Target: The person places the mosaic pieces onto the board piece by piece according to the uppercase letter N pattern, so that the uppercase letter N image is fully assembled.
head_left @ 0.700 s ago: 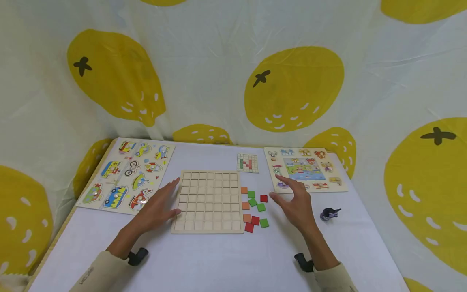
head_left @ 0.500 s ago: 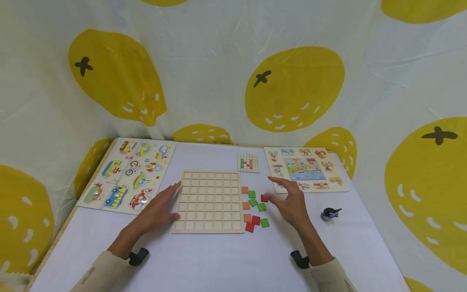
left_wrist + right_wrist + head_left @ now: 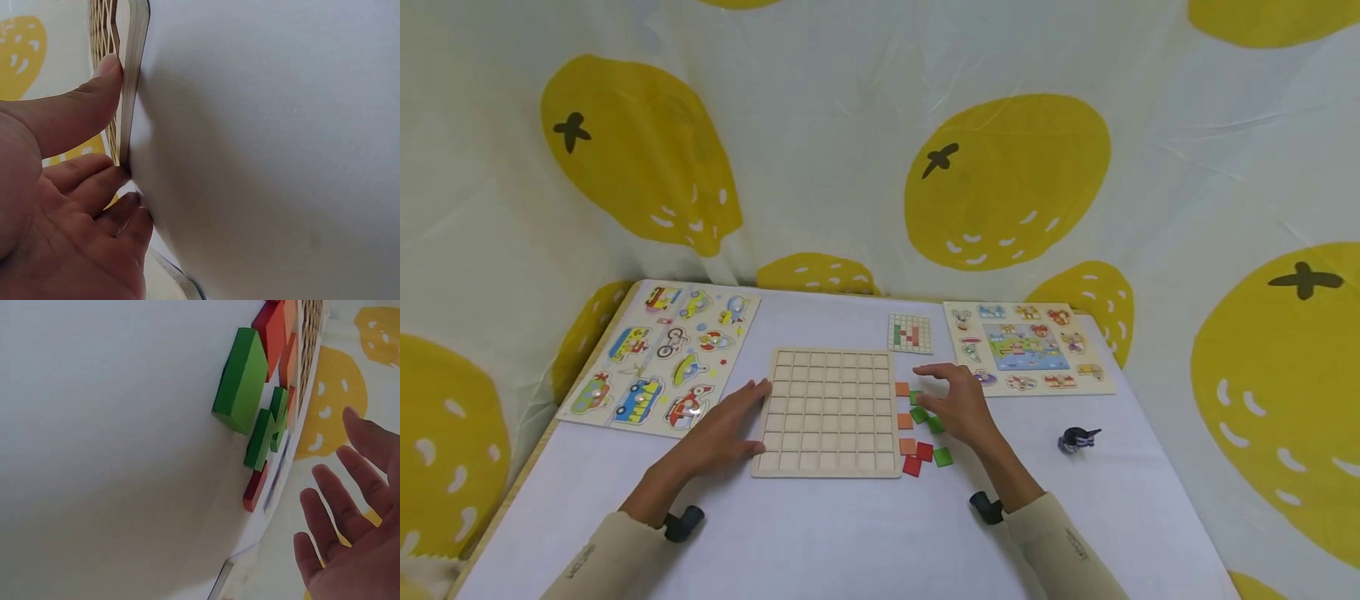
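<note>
A square wooden grid board [image 3: 831, 398] lies on the table in the head view. At its left edge is my left hand [image 3: 718, 437]; the left wrist view shows the thumb [image 3: 103, 94] on the rim and the fingers relaxed along the side. My right hand [image 3: 962, 410] hovers with spread fingers over the loose tiles right of the board, its thumb near a green tile [image 3: 915, 397]. Orange tiles [image 3: 905, 421] line the board's right side, with red tiles [image 3: 912, 466] and another green tile [image 3: 943, 456] nearer the front. One red tile [image 3: 255, 487], hidden by the hand in the head view, shows in the right wrist view.
A small pattern card [image 3: 910, 334] lies behind the board. A vehicle peg puzzle [image 3: 658, 362] is at the left, another picture puzzle [image 3: 1026, 346] at the back right. A small dark animal figure [image 3: 1077, 439] stands at the right. A lemon-print cloth [image 3: 820, 167] hangs behind the table.
My right hand has moved left, from beside the right puzzle to over the tiles, passing above the far red tile. The left hand has stayed at the board's edge with hardly any shift.
</note>
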Demonstrator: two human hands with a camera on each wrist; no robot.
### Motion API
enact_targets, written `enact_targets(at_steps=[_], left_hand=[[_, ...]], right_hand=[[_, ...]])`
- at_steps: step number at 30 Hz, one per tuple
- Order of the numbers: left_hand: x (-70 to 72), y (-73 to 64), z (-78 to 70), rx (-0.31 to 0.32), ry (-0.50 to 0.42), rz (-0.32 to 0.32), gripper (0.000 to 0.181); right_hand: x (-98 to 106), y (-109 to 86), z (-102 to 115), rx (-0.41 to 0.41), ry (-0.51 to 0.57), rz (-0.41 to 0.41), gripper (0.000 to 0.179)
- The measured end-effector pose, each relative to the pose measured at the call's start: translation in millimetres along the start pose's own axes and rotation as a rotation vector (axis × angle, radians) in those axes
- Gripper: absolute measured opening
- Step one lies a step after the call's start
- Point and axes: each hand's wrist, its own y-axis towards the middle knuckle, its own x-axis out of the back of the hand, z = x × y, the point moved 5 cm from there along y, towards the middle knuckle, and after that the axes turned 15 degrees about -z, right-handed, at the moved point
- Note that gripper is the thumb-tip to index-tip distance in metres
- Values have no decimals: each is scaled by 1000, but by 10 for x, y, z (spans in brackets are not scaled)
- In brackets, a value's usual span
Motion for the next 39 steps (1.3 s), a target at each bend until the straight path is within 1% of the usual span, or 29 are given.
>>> enact_targets(at_steps=[5,10,15,18,21,25,30,34,39], left_hand=[[-1,-11,14,-8,3,7,99],[-12,-9,33,-22,4,11,98],[-28,-15,42,-19,13,8,98],[-32,-12,40,-16,20,9,98],[-32,-6,33,-14,23,10,98],[-31,-4,37,-10,20,10,98],[-34,-14,62,-5,14,7,99],[-44,-15,66,-9,9,11,98],[-45,-16,54,-14,1,14,98]], right_hand=[[-145,86,39,19,-40,37,44],[-214,154,48,-12,-102,44,38],[-262,194,81,-33,-125,45,29],[-297,225,99,-7,-155,49,27],[-341,258,101,49,-216,50,25],[-385,291,94,79,-244,52,17],[-402,303,80,48,-213,57,12],[-371,297,86,46,-194,50,10],[-307,289,125,48,-136,49,8]])
